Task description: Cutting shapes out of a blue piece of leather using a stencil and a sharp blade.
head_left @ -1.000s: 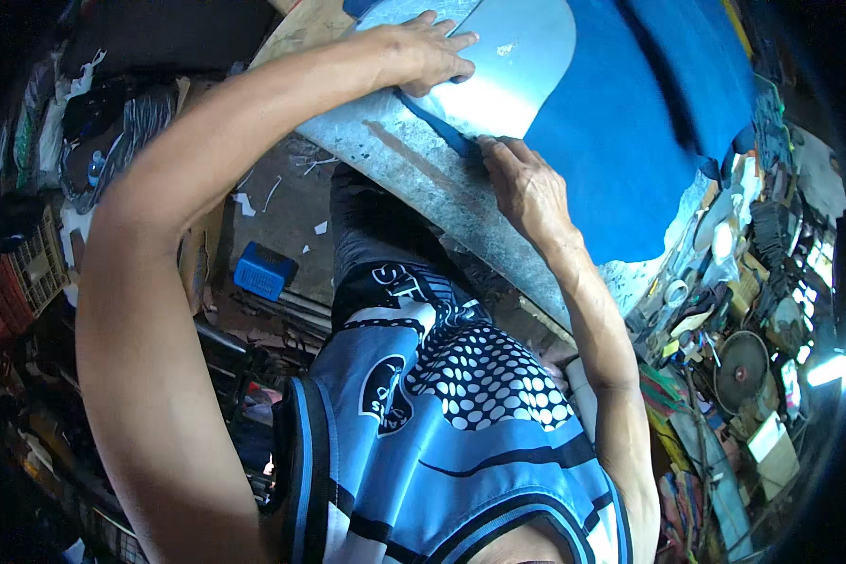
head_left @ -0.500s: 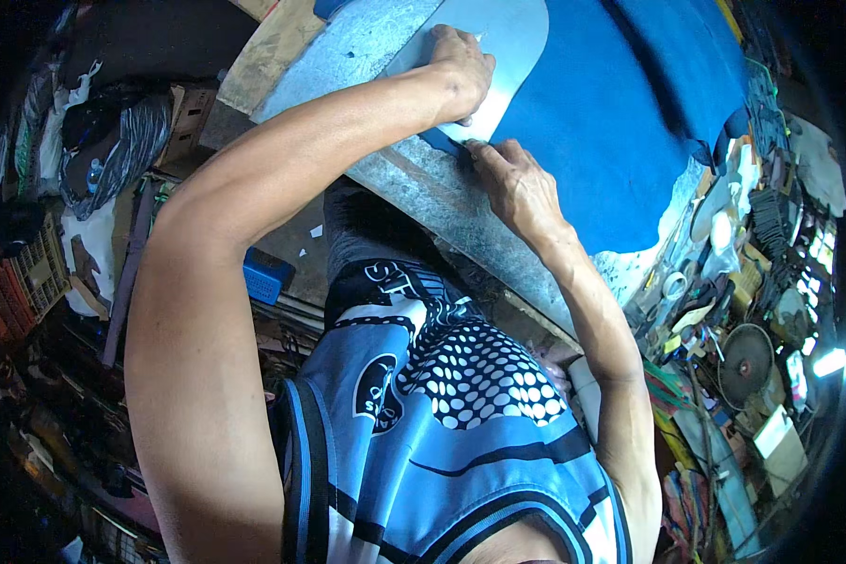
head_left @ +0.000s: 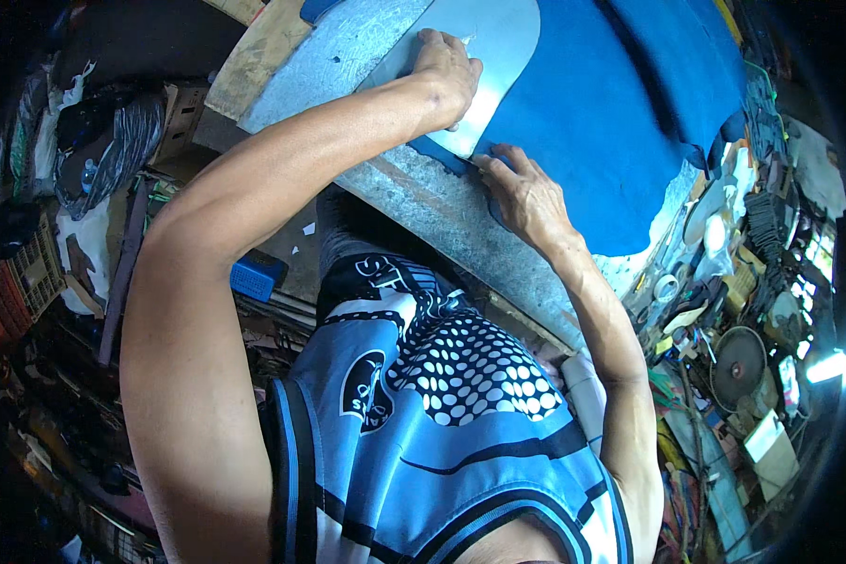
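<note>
A smooth, shiny grey template (head_left: 508,38) with a rounded outline lies on a sheet of dark blue material (head_left: 592,132), perhaps leather. My left hand (head_left: 446,75) presses on the template with bent fingers, its thumb near the narrow end. Close to that narrow near end, my right hand (head_left: 526,193) is closed around a thin dark blade (head_left: 464,160), probably a small knife. Its point is at the template's tip, and most of its handle is hidden in the fingers. A strip of blue shows beside the tip.
The work rests on a worn grey bench top (head_left: 414,193) with a straight near edge. Scraps, a tape roll (head_left: 666,288) and a round fan-like disc (head_left: 738,367) crowd the right. Below the bench at left are a blue box (head_left: 257,276) and plastic crates (head_left: 38,268).
My right hand has moved slightly toward me with the blade, staying by the template's tip. My left hand keeps its place on the template. The whole view has shifted a little.
</note>
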A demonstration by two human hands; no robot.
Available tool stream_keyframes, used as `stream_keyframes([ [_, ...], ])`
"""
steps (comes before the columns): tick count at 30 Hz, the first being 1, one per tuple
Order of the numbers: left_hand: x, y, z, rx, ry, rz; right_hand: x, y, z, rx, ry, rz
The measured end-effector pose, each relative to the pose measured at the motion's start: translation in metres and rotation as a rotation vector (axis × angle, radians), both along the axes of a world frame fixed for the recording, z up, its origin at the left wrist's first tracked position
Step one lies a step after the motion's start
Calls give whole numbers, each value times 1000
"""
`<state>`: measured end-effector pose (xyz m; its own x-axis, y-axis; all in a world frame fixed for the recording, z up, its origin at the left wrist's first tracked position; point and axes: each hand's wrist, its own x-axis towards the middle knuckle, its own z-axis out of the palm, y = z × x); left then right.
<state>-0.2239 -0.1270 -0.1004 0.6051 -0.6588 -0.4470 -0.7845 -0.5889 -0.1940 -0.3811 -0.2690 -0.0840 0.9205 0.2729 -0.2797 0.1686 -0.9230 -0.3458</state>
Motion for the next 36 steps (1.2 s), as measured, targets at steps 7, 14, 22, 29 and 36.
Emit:
stream_keyframes([
  [7, 2, -2, -1, 29, 32, -18, 0, -17, -2, -9, 22, 39],
  [14, 7, 0, 1, 5, 26, -47, 5, -21, 6, -34, 36, 68],
  [22, 8, 26, -6, -238, 46, 11, -7, -25, -1, 20, -5, 36],
  [29, -21, 120, -49, -811, 170, 116, -30, 18, 31, 191, 89, -496],
  [36, -27, 116, -48, -989, 228, -65, -20, 65, -3, 58, -188, -408],
])
